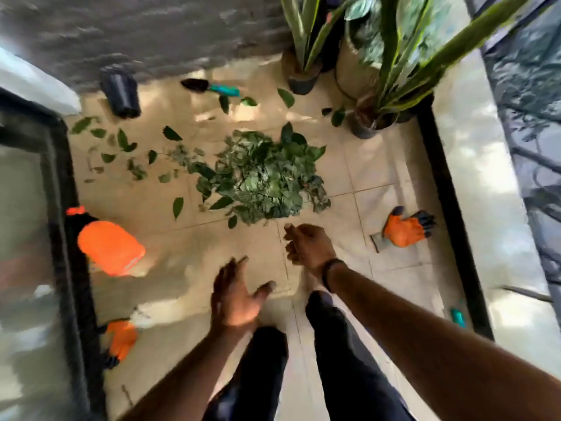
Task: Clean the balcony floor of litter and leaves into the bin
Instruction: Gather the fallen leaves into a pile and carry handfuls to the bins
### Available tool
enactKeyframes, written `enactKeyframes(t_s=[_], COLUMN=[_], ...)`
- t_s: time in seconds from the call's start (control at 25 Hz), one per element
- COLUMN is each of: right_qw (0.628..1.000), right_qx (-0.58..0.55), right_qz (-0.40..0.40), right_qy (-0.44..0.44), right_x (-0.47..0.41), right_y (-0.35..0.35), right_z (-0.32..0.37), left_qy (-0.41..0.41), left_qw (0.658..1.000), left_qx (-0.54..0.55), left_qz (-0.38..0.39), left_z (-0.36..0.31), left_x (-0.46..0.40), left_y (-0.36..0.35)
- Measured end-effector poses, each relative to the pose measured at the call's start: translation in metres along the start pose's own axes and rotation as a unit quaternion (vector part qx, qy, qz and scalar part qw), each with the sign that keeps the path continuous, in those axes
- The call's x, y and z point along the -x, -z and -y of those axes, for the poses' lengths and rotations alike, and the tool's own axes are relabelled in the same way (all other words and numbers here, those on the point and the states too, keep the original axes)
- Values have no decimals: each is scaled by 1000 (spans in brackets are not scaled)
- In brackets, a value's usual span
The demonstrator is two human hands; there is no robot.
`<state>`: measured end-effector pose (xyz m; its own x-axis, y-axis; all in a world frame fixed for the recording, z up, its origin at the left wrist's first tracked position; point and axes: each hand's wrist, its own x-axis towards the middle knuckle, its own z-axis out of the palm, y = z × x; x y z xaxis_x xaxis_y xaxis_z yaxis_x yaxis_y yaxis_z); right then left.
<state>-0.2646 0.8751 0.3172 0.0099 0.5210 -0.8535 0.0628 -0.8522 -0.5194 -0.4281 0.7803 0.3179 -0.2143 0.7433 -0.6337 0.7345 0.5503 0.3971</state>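
I look down on a narrow balcony floor [170, 235] of beige tiles, between a grey wall [136, 31] and a dark railing [528, 123]. A pile of green leaves [267, 177] lies in the middle, and loose leaves [121, 144] are scattered to its left. My left hand [235, 296] is spread open and holds nothing; my right hand [306, 243] hangs with fingers loosely curled, also holding nothing (the view is blurred). Potted plants [379, 95] stand at the far end, and an orange glove [406, 227] lies on the right.
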Motion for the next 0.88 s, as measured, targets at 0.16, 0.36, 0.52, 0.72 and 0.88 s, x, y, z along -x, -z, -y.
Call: enactKeyframes(t_s=[0.16,0.36,0.52,0.72,0.88], right_qw=[975,912,853,799,781], right_qx=[174,276,373,465,475], right_qz=[-111,-237,-284,-307,-261], right_qy=[83,191,230,228,310], right_x=[-174,-321,-387,-417,-421], right_y=[17,54,49,20,19], right_z=[-46,-124,-145,-118,-117], left_qy=[61,247,198,76,59], left_qw=[997,929,928,946,938], left_qx=[-33,13,20,-86,-110], left_qz=[-39,-277,-314,-304,-324], left_z=[61,170,214,145,137], left_x=[-185,-318,-380,-437,-443], left_y=[-68,-133,-126,-141,-151])
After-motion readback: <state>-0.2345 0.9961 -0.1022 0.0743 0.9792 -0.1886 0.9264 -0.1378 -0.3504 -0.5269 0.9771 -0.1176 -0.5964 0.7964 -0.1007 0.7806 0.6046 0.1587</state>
